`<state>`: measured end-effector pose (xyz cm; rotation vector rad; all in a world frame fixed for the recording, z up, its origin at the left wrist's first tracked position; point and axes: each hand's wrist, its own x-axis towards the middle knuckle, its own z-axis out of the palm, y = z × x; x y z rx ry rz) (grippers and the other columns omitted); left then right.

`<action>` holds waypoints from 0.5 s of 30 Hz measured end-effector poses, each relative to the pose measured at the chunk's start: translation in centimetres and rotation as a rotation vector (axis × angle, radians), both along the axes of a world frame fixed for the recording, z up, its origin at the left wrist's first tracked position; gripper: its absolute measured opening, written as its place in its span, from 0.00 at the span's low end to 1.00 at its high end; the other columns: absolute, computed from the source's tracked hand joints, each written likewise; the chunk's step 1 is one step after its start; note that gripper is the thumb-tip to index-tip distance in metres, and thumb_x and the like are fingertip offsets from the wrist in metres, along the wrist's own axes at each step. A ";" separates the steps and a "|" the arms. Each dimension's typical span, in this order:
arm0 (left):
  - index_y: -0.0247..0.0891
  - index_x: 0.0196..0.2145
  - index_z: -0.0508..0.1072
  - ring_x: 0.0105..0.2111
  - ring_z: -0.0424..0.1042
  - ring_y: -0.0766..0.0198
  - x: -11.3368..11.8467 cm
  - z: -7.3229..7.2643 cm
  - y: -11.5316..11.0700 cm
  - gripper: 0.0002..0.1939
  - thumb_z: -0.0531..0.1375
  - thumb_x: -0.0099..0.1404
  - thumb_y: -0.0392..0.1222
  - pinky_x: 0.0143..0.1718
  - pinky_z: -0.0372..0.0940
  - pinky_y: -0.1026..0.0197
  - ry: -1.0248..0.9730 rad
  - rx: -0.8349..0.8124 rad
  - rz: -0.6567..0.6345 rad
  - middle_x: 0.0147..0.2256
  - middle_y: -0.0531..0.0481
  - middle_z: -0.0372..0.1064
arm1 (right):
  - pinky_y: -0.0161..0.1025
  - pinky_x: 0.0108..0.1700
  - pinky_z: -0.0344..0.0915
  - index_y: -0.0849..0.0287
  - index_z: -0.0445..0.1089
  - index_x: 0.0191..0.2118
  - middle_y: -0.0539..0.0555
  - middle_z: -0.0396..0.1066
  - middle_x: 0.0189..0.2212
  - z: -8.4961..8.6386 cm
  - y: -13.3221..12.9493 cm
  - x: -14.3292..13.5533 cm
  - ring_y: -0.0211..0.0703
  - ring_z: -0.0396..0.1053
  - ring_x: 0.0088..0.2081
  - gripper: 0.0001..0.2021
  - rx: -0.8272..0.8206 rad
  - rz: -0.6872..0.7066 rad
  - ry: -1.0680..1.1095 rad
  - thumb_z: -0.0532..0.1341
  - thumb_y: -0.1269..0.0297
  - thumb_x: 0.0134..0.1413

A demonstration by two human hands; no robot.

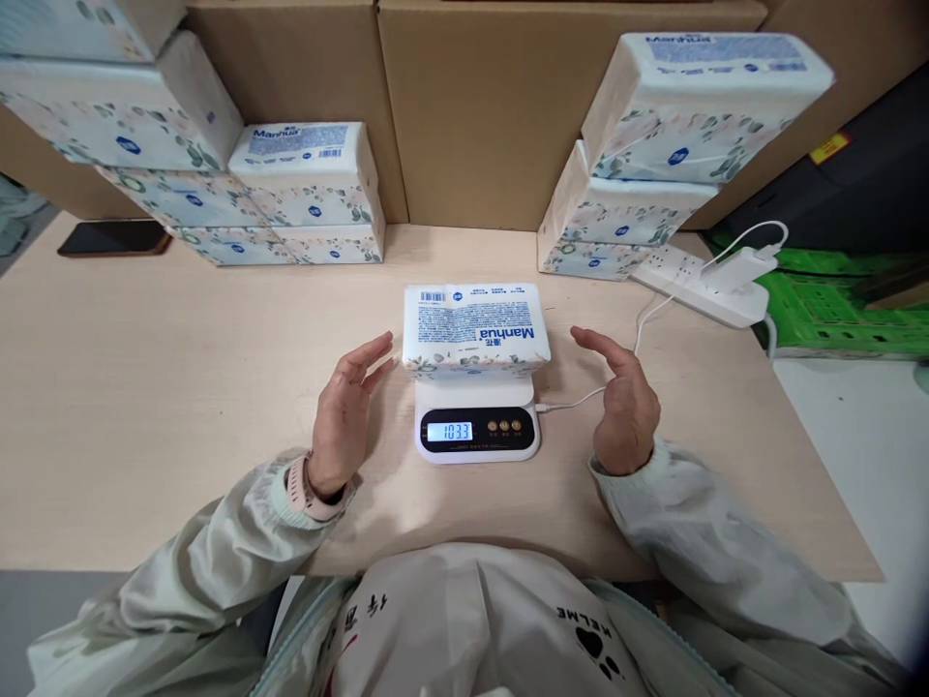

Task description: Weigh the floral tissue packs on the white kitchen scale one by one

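Note:
A tissue pack [475, 324] with blue print reading Manhua lies flat on the white kitchen scale [473, 392]. The scale's lit display [449, 432] reads 103.3, or a number close to it. My left hand [346, 411] is to the left of the pack, fingers stretched forward and apart from it. On the other side, my right hand [622, 402] stands clear of the pack with its fingers extended and holds nothing. A white cable [573, 400] plugs into the right side of the scale.
Stacked tissue packs [312, 198] rise at the back left; another stack [631, 208] stands back right. Cardboard [464, 116] walls the rear edge. A phone [114, 238] lies far left. A white power strip [715, 286] with a charger sits right, beside a green crate [827, 310].

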<state>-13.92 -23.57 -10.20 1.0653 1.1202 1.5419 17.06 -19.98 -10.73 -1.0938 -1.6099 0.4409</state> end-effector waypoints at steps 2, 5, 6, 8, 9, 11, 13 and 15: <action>0.48 0.56 0.80 0.69 0.64 0.48 0.0 0.0 0.0 0.27 0.54 0.74 0.67 0.71 0.60 0.40 -0.001 -0.003 -0.003 0.64 0.47 0.71 | 0.62 0.72 0.62 0.48 0.73 0.64 0.52 0.78 0.60 0.1 0.0 -0.1 0.52 0.74 0.63 0.22 -0.006 0.006 -0.008 0.49 0.54 0.75; 0.48 0.56 0.81 0.69 0.65 0.48 0.0 0.1 0.0 0.27 0.55 0.74 0.66 0.71 0.59 0.40 -0.008 0.001 0.001 0.64 0.47 0.72 | 0.61 0.72 0.62 0.48 0.73 0.65 0.52 0.78 0.61 0.1 0.0 -0.1 0.52 0.74 0.63 0.23 0.000 0.023 -0.027 0.49 0.54 0.75; 0.48 0.56 0.81 0.69 0.65 0.48 0.0 0.1 0.0 0.27 0.55 0.74 0.66 0.71 0.59 0.40 -0.010 0.002 0.001 0.64 0.47 0.72 | 0.61 0.73 0.63 0.48 0.72 0.65 0.52 0.78 0.61 0.1 0.0 -0.1 0.51 0.74 0.63 0.23 0.006 0.029 -0.033 0.49 0.54 0.76; 0.48 0.56 0.81 0.69 0.65 0.48 0.1 0.1 0.0 0.27 0.55 0.74 0.66 0.71 0.60 0.40 -0.015 0.003 0.002 0.63 0.47 0.72 | 0.61 0.73 0.62 0.48 0.72 0.65 0.51 0.78 0.61 -0.1 0.1 0.0 0.51 0.74 0.63 0.23 0.016 0.035 -0.046 0.48 0.55 0.76; 0.48 0.55 0.81 0.69 0.65 0.48 0.1 0.1 0.0 0.27 0.55 0.74 0.66 0.71 0.60 0.41 -0.016 0.001 0.002 0.63 0.47 0.72 | 0.61 0.73 0.62 0.47 0.72 0.66 0.51 0.78 0.61 -0.2 0.1 0.1 0.51 0.74 0.63 0.23 0.019 0.037 -0.053 0.48 0.55 0.76; 0.49 0.55 0.81 0.68 0.66 0.48 0.1 0.1 0.0 0.27 0.55 0.74 0.66 0.70 0.61 0.41 -0.016 0.001 0.002 0.63 0.47 0.73 | 0.61 0.73 0.62 0.47 0.72 0.66 0.51 0.78 0.61 -0.4 0.1 0.2 0.51 0.75 0.63 0.23 0.024 0.045 -0.066 0.47 0.56 0.76; 0.49 0.55 0.81 0.68 0.66 0.49 0.1 0.1 -0.1 0.26 0.55 0.74 0.66 0.70 0.61 0.41 -0.011 0.005 0.001 0.63 0.47 0.73 | 0.61 0.73 0.63 0.47 0.72 0.66 0.51 0.78 0.61 -0.6 0.1 0.3 0.52 0.75 0.63 0.24 0.035 0.059 -0.073 0.47 0.57 0.76; 0.49 0.56 0.81 0.68 0.66 0.49 0.1 0.1 -0.1 0.26 0.55 0.75 0.65 0.70 0.61 0.42 -0.005 0.009 -0.002 0.63 0.48 0.73 | 0.60 0.73 0.63 0.47 0.71 0.67 0.51 0.78 0.61 -0.6 0.1 0.3 0.52 0.75 0.62 0.24 0.041 0.074 -0.080 0.47 0.57 0.76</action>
